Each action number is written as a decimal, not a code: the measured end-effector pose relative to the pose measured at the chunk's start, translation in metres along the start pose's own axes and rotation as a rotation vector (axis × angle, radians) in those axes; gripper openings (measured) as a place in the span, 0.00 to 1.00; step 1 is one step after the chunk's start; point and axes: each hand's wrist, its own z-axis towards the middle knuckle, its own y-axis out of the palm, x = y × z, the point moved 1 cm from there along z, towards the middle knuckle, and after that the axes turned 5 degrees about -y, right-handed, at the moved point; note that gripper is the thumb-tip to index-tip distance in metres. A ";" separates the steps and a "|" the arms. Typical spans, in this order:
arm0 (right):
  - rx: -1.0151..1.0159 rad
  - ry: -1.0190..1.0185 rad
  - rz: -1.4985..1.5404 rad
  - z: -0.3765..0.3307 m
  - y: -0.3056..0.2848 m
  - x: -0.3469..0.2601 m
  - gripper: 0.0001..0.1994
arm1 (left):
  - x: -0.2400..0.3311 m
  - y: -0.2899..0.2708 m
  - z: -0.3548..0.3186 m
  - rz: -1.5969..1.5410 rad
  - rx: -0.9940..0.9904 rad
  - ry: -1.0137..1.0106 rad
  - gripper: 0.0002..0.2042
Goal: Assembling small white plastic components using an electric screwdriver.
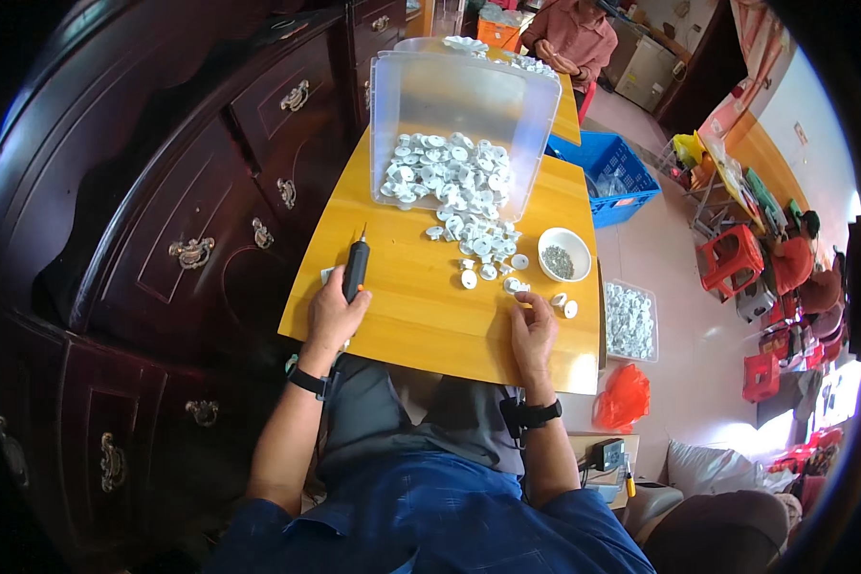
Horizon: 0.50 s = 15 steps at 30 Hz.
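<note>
My left hand (335,311) grips a black pen-shaped electric screwdriver (356,266), its tip pointing away from me over the yellow wooden table (421,316). My right hand (533,330) rests on the table with its fingertips on a small white round plastic part (519,287). More of these white parts (478,244) lie scattered just beyond my hands, spilling out of a clear plastic bin (459,124) tipped on its side. A white bowl (564,254) of small metal screws sits just beyond my right hand.
A dark wooden dresser (182,239) with brass handles stands along the left. On the floor to the right are a clear box of white parts (629,320), a blue crate (607,177), an orange bag (622,397) and red stools (732,260). Another person (569,38) sits at the far end.
</note>
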 end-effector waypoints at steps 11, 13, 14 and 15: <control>0.023 0.059 0.068 -0.001 -0.002 -0.001 0.08 | 0.047 0.027 -0.003 0.380 -0.196 0.091 0.29; 0.057 0.060 0.121 0.004 -0.007 0.001 0.09 | 0.048 0.035 -0.003 0.377 -0.189 0.159 0.32; 0.077 0.057 0.178 0.007 -0.009 0.002 0.09 | 0.046 0.036 -0.002 0.364 -0.193 0.163 0.33; 0.094 0.064 0.170 0.013 -0.018 0.007 0.09 | 0.046 0.038 -0.002 0.365 -0.207 0.178 0.33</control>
